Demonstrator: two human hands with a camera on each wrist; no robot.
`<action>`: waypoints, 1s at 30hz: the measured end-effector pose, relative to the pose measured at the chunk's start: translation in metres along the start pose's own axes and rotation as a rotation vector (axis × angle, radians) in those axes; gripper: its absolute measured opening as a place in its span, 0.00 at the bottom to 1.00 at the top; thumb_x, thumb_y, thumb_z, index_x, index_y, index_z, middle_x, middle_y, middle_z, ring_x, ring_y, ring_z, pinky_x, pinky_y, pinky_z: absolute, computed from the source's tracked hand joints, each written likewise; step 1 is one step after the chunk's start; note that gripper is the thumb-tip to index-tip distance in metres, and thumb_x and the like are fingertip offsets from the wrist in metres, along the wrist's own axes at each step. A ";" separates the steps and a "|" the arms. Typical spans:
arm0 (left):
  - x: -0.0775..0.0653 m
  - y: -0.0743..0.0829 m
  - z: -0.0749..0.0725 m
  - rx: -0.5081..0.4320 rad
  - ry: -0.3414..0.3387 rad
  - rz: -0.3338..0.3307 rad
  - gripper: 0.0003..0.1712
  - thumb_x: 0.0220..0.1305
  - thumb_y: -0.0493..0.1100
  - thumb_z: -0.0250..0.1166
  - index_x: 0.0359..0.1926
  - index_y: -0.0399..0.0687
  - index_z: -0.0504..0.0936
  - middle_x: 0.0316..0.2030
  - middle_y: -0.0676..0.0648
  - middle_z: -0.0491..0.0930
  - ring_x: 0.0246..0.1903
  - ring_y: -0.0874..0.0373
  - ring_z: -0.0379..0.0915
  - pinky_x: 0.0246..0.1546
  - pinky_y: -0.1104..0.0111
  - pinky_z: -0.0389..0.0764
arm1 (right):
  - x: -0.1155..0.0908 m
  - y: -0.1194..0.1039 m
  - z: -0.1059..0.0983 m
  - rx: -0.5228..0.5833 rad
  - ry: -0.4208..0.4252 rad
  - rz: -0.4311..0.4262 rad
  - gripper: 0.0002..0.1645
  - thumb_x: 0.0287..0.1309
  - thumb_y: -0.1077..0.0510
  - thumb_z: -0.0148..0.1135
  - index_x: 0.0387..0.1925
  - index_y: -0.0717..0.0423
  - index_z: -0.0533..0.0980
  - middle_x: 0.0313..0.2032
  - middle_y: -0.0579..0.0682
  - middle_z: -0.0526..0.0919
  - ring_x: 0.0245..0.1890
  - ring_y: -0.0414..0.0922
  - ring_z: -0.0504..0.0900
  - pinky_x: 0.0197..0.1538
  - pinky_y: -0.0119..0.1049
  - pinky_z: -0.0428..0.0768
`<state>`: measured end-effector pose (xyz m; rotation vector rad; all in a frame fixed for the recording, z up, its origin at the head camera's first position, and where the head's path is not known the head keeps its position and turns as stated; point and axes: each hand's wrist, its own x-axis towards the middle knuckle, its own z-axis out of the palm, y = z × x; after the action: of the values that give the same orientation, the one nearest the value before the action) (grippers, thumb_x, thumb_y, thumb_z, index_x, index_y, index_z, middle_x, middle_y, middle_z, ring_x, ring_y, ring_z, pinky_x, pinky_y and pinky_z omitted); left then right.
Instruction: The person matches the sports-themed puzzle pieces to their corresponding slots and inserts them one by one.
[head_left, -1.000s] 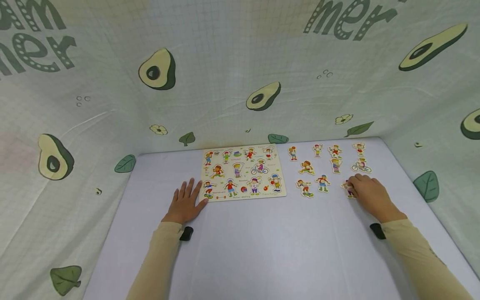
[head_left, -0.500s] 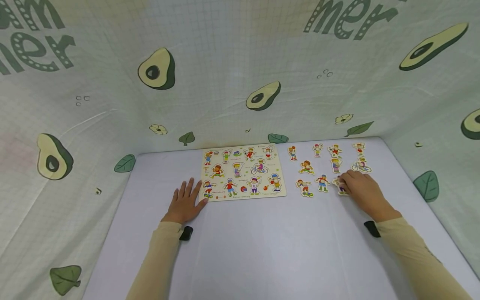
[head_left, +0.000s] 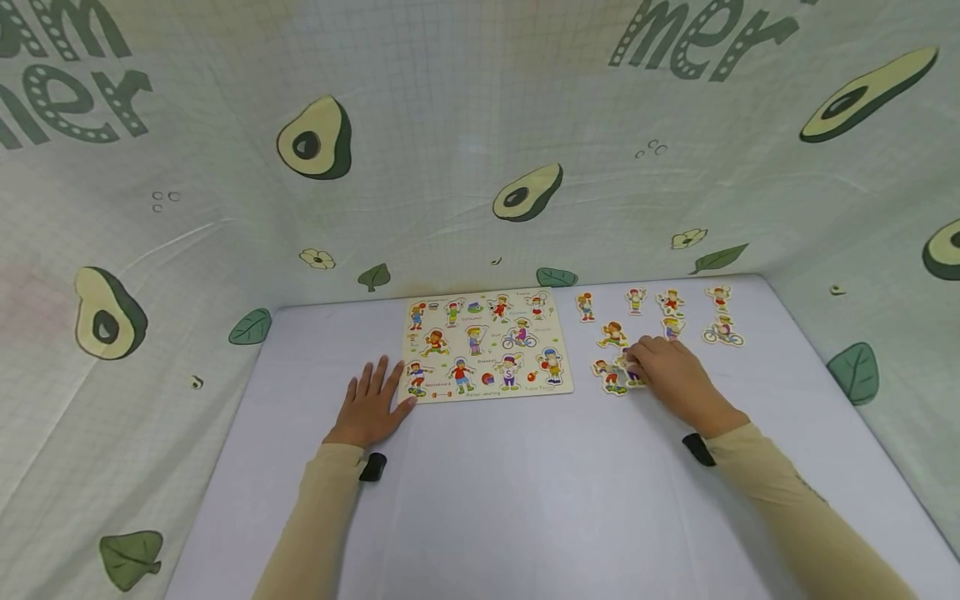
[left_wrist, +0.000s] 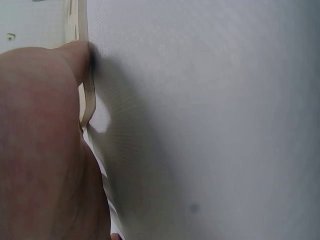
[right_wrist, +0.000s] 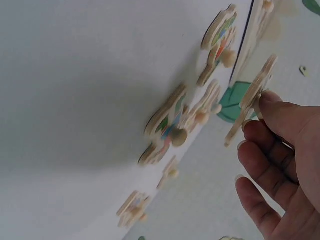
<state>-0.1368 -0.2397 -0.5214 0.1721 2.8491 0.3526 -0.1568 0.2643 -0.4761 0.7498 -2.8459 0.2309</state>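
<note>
A flat wooden puzzle board (head_left: pixel 551 337) printed with children playing sports lies at the back of the white table. Resting on the table with fingers spread, my left hand (head_left: pixel 369 408) touches its near left corner; the left wrist view has the thumb against the board's edge (left_wrist: pixel 89 97). My right hand (head_left: pixel 675 377) pinches a figure-shaped puzzle piece (right_wrist: pixel 251 97) between thumb and fingers, raised above the table. In the head view, the piece's purple part shows beside the skateboarder piece (head_left: pixel 611 379). The fingers and held piece hide most of the roller-skater piece.
Right of the board lie several loose puzzle pieces, among them a runner (head_left: pixel 613 335) and a cyclist (head_left: pixel 722 331). They have wooden knobs (right_wrist: pixel 178 136). An avocado-print cloth (head_left: pixel 435 242) hangs behind the table.
My right hand has moved left with the puzzle piece, from the right end of the near row to beside the skateboarder piece. The left hand stays in place.
</note>
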 end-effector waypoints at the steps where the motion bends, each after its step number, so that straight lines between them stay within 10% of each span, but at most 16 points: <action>1: 0.000 0.000 0.000 0.000 0.002 0.001 0.47 0.79 0.62 0.54 0.86 0.46 0.49 0.84 0.34 0.39 0.82 0.30 0.31 0.80 0.36 0.37 | 0.003 -0.003 0.002 0.005 0.001 -0.006 0.10 0.68 0.63 0.69 0.47 0.65 0.82 0.41 0.56 0.85 0.44 0.56 0.84 0.51 0.58 0.81; 30: -0.002 0.006 -0.006 0.019 -0.029 -0.018 0.47 0.79 0.62 0.54 0.86 0.47 0.48 0.85 0.35 0.36 0.83 0.32 0.29 0.80 0.38 0.36 | 0.067 -0.083 0.034 0.020 -0.031 -0.144 0.12 0.66 0.61 0.73 0.48 0.59 0.82 0.44 0.51 0.85 0.47 0.50 0.84 0.54 0.48 0.82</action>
<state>-0.1361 -0.2356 -0.5136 0.1533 2.8241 0.3165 -0.1775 0.1546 -0.4863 0.9661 -2.8055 0.2290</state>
